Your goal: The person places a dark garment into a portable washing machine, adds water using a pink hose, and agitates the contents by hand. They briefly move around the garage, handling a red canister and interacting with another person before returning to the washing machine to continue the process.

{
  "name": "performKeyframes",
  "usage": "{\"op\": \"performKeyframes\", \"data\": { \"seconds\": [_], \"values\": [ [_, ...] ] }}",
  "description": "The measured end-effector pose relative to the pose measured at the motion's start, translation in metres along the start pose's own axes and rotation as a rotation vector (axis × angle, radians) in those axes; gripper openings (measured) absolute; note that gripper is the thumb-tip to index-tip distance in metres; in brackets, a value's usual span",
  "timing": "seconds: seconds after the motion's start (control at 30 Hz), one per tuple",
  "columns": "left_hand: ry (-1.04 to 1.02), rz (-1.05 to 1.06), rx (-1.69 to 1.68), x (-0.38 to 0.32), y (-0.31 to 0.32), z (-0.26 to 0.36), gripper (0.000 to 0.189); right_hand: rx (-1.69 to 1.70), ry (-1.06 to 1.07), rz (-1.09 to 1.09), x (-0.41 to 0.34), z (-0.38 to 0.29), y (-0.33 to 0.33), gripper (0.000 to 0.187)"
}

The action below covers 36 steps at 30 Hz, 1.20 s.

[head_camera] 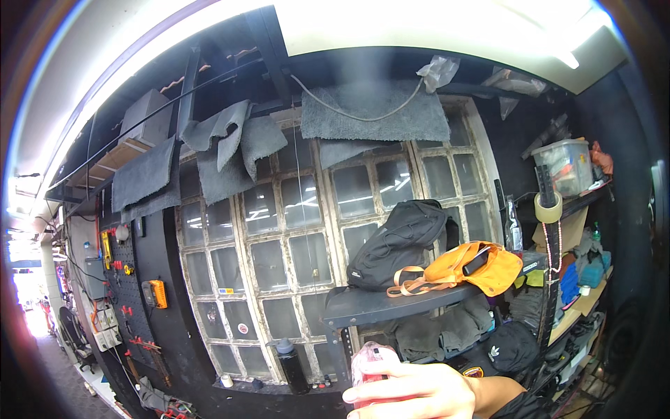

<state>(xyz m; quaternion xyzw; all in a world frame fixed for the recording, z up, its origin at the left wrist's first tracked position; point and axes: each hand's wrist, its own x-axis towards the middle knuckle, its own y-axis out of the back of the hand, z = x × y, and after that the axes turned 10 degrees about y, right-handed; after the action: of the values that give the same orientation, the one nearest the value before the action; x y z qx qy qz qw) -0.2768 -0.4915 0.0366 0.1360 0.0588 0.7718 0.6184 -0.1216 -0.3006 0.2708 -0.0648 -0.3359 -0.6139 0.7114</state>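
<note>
At the bottom of the view, my right hand (419,390) reaches in from the right with its fingers wrapped around a pinkish-red, partly clear object (372,360). Its rounded top shows above the fingers; the rest is hidden, so I cannot tell exactly what it is. My left hand is out of view. Behind the held object stands a black metal shelf (361,310). On its top rest a black backpack (392,246) and an orange bag (445,269) with a dark phone-like item (475,262) sticking out.
A dark bottle (291,366) stands on the sill of the paned window (309,256). Folded grey cloths (419,335) and a black cap (505,345) sit lower on the shelving. A tape roll (548,207) hangs at right. Tools line a pegboard (128,283); grey carpet pieces (366,112) hang overhead.
</note>
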Motion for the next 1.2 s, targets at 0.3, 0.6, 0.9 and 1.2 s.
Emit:
{"op": "performKeyframes", "data": {
  "seconds": [0.3,0.6,0.9,1.2],
  "values": [
    [-0.005,0.013,-0.047,0.001,0.001,0.027,0.032,0.183,-0.294,-0.141,0.003,-0.02,0.018,0.025],
    [-0.12,0.307,0.13,0.02,0.0,0.045,0.027,0.496,-0.729,-0.096,-0.054,-0.055,0.003,0.046],
    [-0.396,0.263,0.444,0.029,0.021,0.054,0.052,0.762,-0.988,-0.476,-0.119,-0.144,-0.061,0.049],
    [0.089,0.219,0.642,-0.007,-0.004,-0.002,0.031,0.854,-1.012,-0.625,-0.141,-0.185,-0.097,0.043]
  ]
}}
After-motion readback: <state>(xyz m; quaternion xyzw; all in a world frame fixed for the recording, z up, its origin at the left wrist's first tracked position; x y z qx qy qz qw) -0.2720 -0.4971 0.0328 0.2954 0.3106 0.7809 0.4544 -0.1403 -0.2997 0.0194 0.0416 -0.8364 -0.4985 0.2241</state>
